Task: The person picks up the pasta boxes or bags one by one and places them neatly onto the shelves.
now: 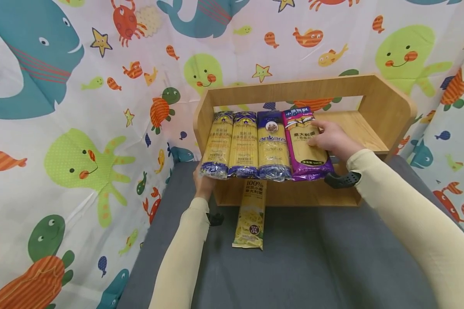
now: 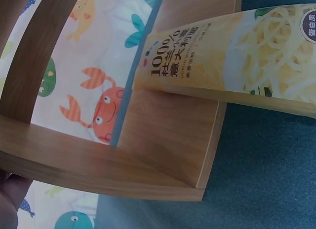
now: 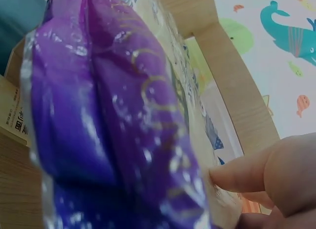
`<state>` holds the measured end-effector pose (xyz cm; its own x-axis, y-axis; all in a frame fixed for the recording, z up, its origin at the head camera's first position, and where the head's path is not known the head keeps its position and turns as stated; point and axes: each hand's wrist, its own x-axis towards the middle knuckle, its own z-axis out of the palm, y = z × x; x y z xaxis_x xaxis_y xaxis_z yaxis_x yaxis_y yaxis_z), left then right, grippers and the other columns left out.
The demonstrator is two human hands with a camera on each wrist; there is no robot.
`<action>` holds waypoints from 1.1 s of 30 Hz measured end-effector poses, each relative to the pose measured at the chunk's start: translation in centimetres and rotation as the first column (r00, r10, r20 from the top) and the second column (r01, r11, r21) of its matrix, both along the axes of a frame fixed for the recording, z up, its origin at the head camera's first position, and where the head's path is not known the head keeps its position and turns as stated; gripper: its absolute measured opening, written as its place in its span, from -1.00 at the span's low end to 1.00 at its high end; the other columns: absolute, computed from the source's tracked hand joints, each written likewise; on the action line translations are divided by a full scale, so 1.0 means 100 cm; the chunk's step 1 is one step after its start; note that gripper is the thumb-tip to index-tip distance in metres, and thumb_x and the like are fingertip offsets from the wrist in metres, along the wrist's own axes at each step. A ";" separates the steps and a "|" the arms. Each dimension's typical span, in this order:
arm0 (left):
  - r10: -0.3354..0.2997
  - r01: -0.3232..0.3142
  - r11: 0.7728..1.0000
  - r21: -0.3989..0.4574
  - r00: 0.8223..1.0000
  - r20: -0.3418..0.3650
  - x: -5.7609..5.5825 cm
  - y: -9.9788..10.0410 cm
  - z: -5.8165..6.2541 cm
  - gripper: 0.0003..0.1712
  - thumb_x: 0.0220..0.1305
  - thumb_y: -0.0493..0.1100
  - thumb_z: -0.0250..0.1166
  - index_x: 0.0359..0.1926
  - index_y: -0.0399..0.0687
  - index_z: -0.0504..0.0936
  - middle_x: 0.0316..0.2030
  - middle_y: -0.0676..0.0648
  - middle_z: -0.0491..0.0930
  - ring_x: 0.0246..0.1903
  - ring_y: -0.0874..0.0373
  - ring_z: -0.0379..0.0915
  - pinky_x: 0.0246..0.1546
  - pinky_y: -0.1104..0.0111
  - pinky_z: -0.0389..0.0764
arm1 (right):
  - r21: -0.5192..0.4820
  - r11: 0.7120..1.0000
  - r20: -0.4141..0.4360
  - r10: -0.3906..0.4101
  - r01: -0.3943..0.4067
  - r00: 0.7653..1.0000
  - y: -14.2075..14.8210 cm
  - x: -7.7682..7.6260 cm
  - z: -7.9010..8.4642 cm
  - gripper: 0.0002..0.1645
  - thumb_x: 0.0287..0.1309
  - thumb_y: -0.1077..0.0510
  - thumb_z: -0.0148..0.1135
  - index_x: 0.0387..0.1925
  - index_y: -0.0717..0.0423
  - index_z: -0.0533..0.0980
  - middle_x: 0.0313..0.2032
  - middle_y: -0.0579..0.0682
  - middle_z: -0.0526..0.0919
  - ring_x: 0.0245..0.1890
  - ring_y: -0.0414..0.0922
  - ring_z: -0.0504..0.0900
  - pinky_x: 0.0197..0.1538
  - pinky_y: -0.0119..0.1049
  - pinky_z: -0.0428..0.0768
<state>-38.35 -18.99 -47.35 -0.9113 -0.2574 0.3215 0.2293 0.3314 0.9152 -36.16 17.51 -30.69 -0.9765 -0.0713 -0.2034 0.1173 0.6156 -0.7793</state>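
Observation:
A purple-ended pasta pack (image 1: 303,146) lies rightmost in a row on the upper board of a wooden shelf (image 1: 394,101). My right hand (image 1: 334,139) touches its face with thumb and forefinger; in the right wrist view the thumb (image 3: 247,174) rests on the wrapper near the purple end. Left of it lie a blue-and-yellow spaghetti pack (image 1: 272,148) and two matching spaghetti packs (image 1: 242,146). My left hand (image 1: 204,182) is at the shelf's left side panel (image 2: 98,172), its fingers mostly hidden. A flat yellow pasta pack (image 1: 251,214) juts forward from the shelf's lower board.
The shelf stands on a grey cloth-covered table (image 1: 294,266), close to a sea-animal printed curtain (image 1: 112,111) at the back and sides. Right of the row, the bare upper board (image 1: 355,128) shows. A raised back rail (image 1: 286,90) runs behind the packs.

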 end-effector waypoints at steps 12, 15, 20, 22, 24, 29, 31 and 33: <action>0.010 -0.010 1.000 0.014 0.999 -0.036 0.000 0.002 0.003 -0.52 0.48 0.00 0.14 0.31 -0.06 0.55 0.06 -0.25 0.71 -0.14 0.04 0.50 -0.04 0.20 0.50 | 0.012 1.000 -0.016 -0.009 0.009 1.000 -0.005 -0.003 0.006 0.00 0.37 0.23 0.14 0.64 0.03 -0.17 0.52 0.44 0.00 0.32 0.31 0.26 0.42 0.24 0.33; 0.016 -0.016 1.000 0.021 1.000 -0.014 0.001 0.003 0.004 -0.51 0.48 0.04 0.13 0.29 -0.04 0.57 0.04 -0.23 0.71 -0.16 0.04 0.48 -0.06 0.24 0.48 | -0.008 1.000 -0.034 -0.016 0.016 0.999 -0.005 -0.004 0.004 0.01 0.34 0.26 0.15 0.64 0.06 -0.15 0.51 0.45 0.03 0.31 0.30 0.28 0.40 0.21 0.37; 0.035 -0.035 0.999 -0.015 0.999 0.003 0.005 0.006 0.005 -0.50 0.48 0.08 0.11 0.29 -0.03 0.57 -0.04 -0.25 0.73 -0.23 -0.03 0.51 -0.15 0.22 0.48 | -0.020 0.999 -0.060 -0.047 0.046 0.997 -0.007 -0.007 0.001 -0.02 0.30 0.34 0.12 0.63 0.08 -0.10 0.53 0.44 0.03 0.30 0.28 0.26 0.37 0.18 0.39; 0.041 -0.041 0.998 -0.039 0.999 0.006 0.006 0.007 0.005 -0.50 0.49 0.08 0.11 0.30 -0.01 0.56 -0.05 -0.26 0.73 -0.22 -0.08 0.54 -0.14 0.15 0.50 | -0.020 0.998 -0.059 -0.058 0.057 0.997 -0.008 -0.007 0.001 -0.02 0.30 0.35 0.11 0.63 0.06 -0.09 0.54 0.42 -0.01 0.33 0.29 0.23 0.38 0.21 0.36; 0.047 -0.047 0.997 -0.060 0.999 0.011 0.006 0.008 0.004 -0.50 0.48 0.09 0.11 0.31 0.00 0.56 -0.02 -0.25 0.72 -0.17 -0.13 0.56 -0.08 0.08 0.52 | -0.006 0.998 -0.064 -0.059 0.058 0.996 -0.007 -0.007 0.000 -0.02 0.31 0.35 0.11 0.63 0.05 -0.09 0.56 0.40 -0.05 0.35 0.30 0.20 0.39 0.22 0.34; 0.042 -0.040 0.995 -0.091 0.999 0.020 0.006 0.008 0.002 -0.49 0.48 0.09 0.13 0.33 0.05 0.54 0.01 -0.20 0.72 -0.17 -0.06 0.56 -0.06 0.10 0.53 | 0.014 0.998 -0.081 -0.056 0.057 0.995 -0.005 -0.005 -0.003 -0.01 0.33 0.29 0.14 0.64 0.04 -0.11 0.47 0.46 0.15 0.25 0.29 0.35 0.31 0.23 0.45; 0.035 -0.035 0.996 -0.077 0.999 0.001 0.005 0.006 0.003 -0.51 0.47 0.05 0.14 0.32 0.03 0.55 -0.01 -0.21 0.74 -0.22 -0.01 0.54 -0.11 0.16 0.52 | 0.023 0.998 -0.090 -0.049 0.052 0.995 -0.003 -0.001 -0.002 0.00 0.33 0.25 0.16 0.63 0.08 -0.13 0.41 0.48 0.24 0.22 0.28 0.40 0.27 0.21 0.49; 0.026 -0.027 0.997 -0.067 1.000 -0.017 0.004 0.004 0.004 -0.53 0.48 0.04 0.14 0.31 0.00 0.56 -0.06 -0.23 0.75 -0.28 0.02 0.52 -0.17 0.21 0.50 | 0.029 0.999 -0.099 -0.038 0.041 0.994 0.000 0.004 0.000 0.01 0.33 0.20 0.17 0.63 0.14 -0.15 0.38 0.52 0.28 0.24 0.32 0.43 0.27 0.21 0.50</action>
<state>-37.91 -18.59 -46.94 -0.8989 -0.2587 0.3538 0.2346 0.3978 0.8870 -35.79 17.52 -30.71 -0.9939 -0.0270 -0.1073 0.0657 0.6364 -0.7686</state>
